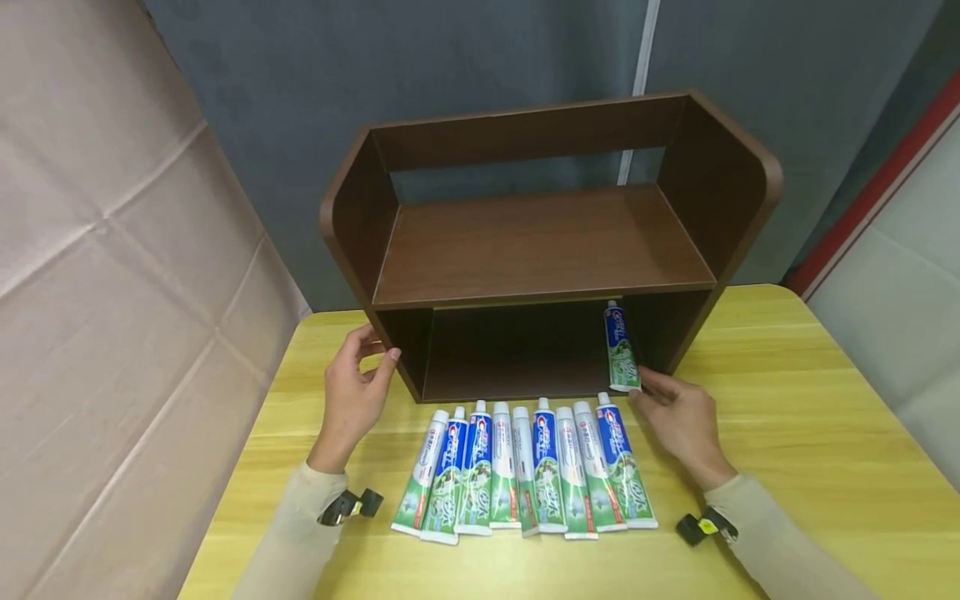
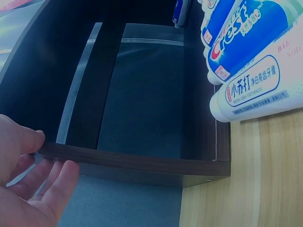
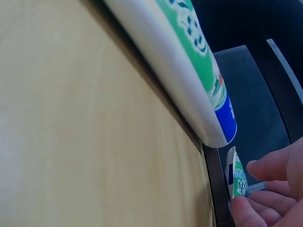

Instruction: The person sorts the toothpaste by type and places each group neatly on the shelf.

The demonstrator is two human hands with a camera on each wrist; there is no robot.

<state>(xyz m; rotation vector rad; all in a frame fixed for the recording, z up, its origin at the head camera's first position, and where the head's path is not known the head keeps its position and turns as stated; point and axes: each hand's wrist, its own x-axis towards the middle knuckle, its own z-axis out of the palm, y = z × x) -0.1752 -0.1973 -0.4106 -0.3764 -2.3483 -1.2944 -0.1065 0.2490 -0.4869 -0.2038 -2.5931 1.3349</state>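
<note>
A dark brown two-tier shelf (image 1: 547,242) stands on the table. My left hand (image 1: 358,392) holds the front edge of its left side panel, thumb at the edge and fingers on the outer side; the left wrist view shows the thumb (image 2: 31,139) there. One blue and green toothpaste tube (image 1: 621,350) lies in the lower compartment near the right wall, cap to the back. My right hand (image 1: 682,421) is at this tube's flat end, fingertips touching it and the thumb slightly apart, as the right wrist view shows the tube end (image 3: 239,177).
Several toothpaste tubes (image 1: 546,475), some blue and green, some white and green, lie side by side in front of the shelf, caps toward it. The wooden table (image 1: 795,433) reaches out on both sides. A grey curtain (image 1: 480,58) hangs behind.
</note>
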